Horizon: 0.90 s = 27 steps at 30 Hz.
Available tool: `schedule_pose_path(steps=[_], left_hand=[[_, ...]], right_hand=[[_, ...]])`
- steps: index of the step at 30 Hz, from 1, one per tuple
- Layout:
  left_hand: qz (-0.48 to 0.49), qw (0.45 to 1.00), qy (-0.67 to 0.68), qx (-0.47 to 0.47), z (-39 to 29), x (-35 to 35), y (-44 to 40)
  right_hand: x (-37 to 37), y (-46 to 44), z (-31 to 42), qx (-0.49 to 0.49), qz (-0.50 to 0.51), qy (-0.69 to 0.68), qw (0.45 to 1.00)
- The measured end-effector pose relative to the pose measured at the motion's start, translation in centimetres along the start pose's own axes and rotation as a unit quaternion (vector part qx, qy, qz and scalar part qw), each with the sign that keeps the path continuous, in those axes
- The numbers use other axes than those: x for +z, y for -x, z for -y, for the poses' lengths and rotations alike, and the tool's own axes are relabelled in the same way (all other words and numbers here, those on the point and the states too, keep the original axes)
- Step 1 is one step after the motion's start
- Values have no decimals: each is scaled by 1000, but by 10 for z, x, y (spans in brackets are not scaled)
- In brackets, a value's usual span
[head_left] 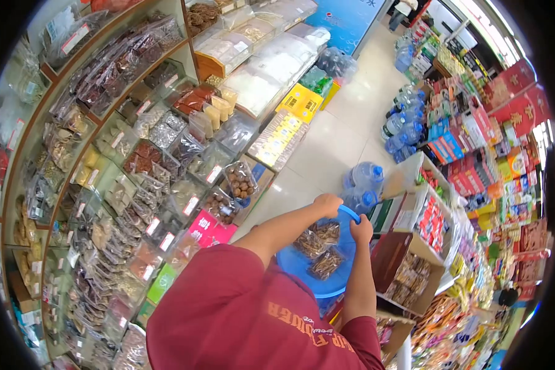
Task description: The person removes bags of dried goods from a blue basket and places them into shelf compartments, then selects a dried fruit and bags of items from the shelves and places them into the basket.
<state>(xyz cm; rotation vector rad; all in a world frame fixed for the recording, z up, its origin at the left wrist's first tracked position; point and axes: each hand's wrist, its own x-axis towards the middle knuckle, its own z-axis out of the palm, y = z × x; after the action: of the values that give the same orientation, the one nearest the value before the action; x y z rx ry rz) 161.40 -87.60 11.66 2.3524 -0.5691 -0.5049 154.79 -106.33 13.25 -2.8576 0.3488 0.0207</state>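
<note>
Just ahead of my maroon shirt, a round blue plastic basin holds several clear bags of brown, thin dried food. My left hand is closed at its far rim, fingers curled. A little to the right, my right hand grips the same rim with the thumb on top. The near part of the basin is hidden behind my shirt.
Shelves of bagged dried goods line the left side. On the right stand large water bottles, an open carton of packets and stacked snacks. A tiled aisle runs forward; a person is at its far end.
</note>
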Motion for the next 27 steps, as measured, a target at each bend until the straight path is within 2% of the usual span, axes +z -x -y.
schedule_pose_path(steps=[2, 6, 13, 16, 18, 23, 24, 26, 27], left_hand=[[8, 1000, -1, -15, 4, -15, -19], [-32, 999, -2, -39, 21, -66, -49], [-174, 971, 14, -166, 104, -127, -76], [-259, 940, 31, -220, 118, -160, -61], [-325, 898, 61, -291, 118, -177, -51], [-421, 849, 33, -318, 162, -152, -33], [-431, 837, 35, -335, 154, -156, -21], [-396, 800, 64, -446, 123, -154, 12], [-405, 783, 77, -466, 123, -144, 26]], right_hand=[[-2, -24, 8, -17, -35, 7, 999], [-11, -97, 42, -64, -20, 17, 998], [21, -225, 144, -254, 34, 0, 967], [21, -270, 204, -357, 46, -27, 932], [16, -288, 243, -433, 72, -18, 898], [33, -288, 294, -530, 126, -8, 838], [42, -282, 301, -559, 128, -5, 819], [57, -265, 317, -592, 166, 2, 789], [65, -254, 326, -623, 175, -11, 762]])
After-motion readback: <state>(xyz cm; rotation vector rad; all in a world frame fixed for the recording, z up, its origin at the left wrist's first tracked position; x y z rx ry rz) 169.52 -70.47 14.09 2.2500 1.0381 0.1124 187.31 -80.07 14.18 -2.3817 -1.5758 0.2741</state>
